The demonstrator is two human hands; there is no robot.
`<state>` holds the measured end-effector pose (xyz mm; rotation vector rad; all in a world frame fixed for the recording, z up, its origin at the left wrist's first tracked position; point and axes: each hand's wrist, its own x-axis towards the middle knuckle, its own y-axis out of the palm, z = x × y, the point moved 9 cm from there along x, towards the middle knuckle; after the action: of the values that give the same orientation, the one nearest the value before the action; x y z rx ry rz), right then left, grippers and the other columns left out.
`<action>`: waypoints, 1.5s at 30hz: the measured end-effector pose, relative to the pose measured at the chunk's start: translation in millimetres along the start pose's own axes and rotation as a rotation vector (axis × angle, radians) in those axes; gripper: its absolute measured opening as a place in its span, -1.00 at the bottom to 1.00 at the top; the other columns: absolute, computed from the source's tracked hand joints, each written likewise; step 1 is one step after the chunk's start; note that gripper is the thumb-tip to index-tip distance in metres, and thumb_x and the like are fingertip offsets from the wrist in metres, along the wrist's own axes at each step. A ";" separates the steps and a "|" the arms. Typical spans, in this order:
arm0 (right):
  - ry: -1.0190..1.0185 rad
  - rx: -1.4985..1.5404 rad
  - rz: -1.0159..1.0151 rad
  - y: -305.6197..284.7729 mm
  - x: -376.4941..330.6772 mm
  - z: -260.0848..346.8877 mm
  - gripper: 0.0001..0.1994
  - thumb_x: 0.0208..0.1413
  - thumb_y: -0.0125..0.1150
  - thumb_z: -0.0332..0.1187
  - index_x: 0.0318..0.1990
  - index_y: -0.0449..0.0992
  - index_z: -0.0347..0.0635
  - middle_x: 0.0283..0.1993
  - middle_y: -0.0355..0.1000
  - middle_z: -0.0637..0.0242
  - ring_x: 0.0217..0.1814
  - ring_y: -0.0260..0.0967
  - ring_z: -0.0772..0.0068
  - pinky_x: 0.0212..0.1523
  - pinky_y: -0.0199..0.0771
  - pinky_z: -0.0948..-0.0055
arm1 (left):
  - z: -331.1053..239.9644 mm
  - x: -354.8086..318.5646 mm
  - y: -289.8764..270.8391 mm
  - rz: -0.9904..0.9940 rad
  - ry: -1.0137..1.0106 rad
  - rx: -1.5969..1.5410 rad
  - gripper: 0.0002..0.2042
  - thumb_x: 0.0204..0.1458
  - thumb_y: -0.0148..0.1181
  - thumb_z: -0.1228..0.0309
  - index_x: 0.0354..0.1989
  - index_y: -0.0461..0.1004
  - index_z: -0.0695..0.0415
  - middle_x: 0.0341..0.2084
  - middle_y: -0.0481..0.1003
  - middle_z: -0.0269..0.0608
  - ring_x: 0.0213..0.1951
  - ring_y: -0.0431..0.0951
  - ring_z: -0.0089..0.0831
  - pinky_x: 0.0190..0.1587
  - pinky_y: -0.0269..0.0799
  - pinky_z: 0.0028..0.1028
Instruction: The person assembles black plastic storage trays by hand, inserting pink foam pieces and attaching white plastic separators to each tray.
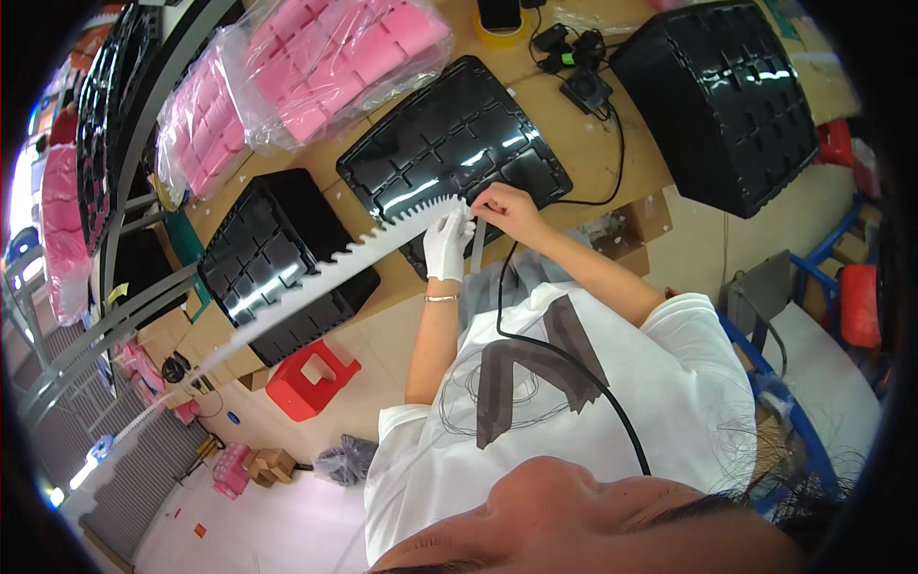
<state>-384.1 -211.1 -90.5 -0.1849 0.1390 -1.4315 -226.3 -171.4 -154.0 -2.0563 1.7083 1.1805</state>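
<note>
My left hand (pixel 448 246), in a white glove, is closed around the near end of a long white strip with comb-like teeth (pixel 359 260). The strip slants away to the lower left, over a black moulded tray (pixel 251 251). Bare and pinched together, the fingertips of my right hand (pixel 513 212) meet the left ones at the strip's end. A thin pale strip (pixel 478 247) hangs down just below the right fingertips. Beneath both hands, a wide black moulded panel (pixel 449 143) with raised cross-shaped ribs lies on the cardboard-covered table (pixel 574 153).
Pink moulded panels (pixel 330 62) in clear film lie at the far left. Another black moulded box (pixel 722 105) stands on the right. Black adapters with cables (pixel 579 81) and a yellow tape roll (pixel 499 31) lie at the back. A red stool (pixel 308 381) stands on the floor.
</note>
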 end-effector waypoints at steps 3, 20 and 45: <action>-0.120 -0.108 -0.057 -9.8 -12.4 11.3 -0.90 -0.02 0.37 -0.44 -0.35 0.55 -0.14 -0.50 0.27 0.40 -0.52 0.23 0.49 -0.47 0.26 0.53 | 11.5 0.0 -1.0 0.004 -0.027 0.122 -0.83 0.19 0.18 0.41 -0.18 0.47 0.27 -0.33 0.56 -0.21 -0.45 0.48 -0.59 -0.40 0.39 -0.66; 0.081 -0.569 -0.105 -93.6 -12.9 -104.4 -0.87 -0.04 0.31 -0.42 -0.36 0.47 -0.15 -0.33 0.47 0.20 -0.22 0.44 0.07 -0.25 0.42 0.18 | 19.7 -13.8 -29.9 -0.028 0.074 0.306 -0.78 0.17 0.19 0.40 -0.12 0.50 0.29 -0.32 0.57 -0.23 -0.40 0.52 -0.59 -0.33 0.43 -0.63; -0.024 -0.464 0.100 -92.7 -11.0 -115.1 -0.91 -0.06 0.33 -0.42 -0.38 0.54 -0.11 -0.45 0.48 0.30 -0.34 0.47 0.29 -0.28 0.40 0.34 | 45.6 2.7 -68.6 -0.030 0.229 0.601 -0.77 0.19 0.16 0.40 -0.09 0.52 0.33 -0.20 0.57 -0.18 -0.26 0.54 -0.50 -0.17 0.47 -0.52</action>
<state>-499.1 -217.0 -183.7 -0.5680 0.4549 -1.2800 -184.2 -124.5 -207.2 -1.8637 1.8285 0.3513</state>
